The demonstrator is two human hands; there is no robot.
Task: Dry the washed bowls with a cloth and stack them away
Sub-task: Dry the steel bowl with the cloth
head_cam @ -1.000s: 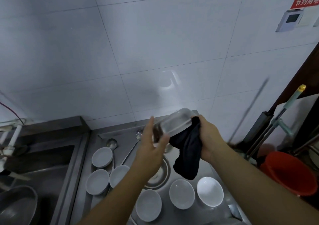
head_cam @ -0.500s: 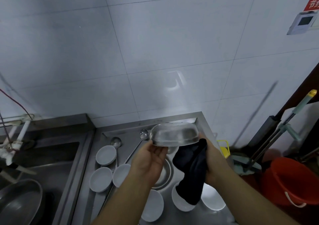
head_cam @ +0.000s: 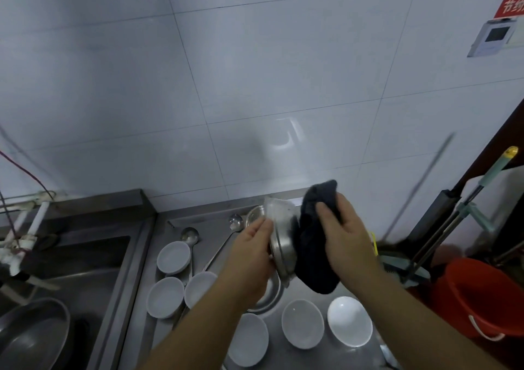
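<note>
A: One steel bowl (head_cam: 279,245) up on edge over the counter (head_cam: 306,287), left hand (head_cam: 249,256) pinching its rim, hollow facing right.

B: And the right hand (head_cam: 344,237) clutches the dark cloth (head_cam: 313,245) against that side, so the wipe runs rightward into the hollow.

A: Six white bowls (head_cam: 302,323) wait below.

B: Red wall sign (head_cam: 510,7) shows "节约", the rest cut off.

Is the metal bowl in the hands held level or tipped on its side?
Tipped on its side: the metal bowl stands on edge between the left hand and the dark cloth.
</note>
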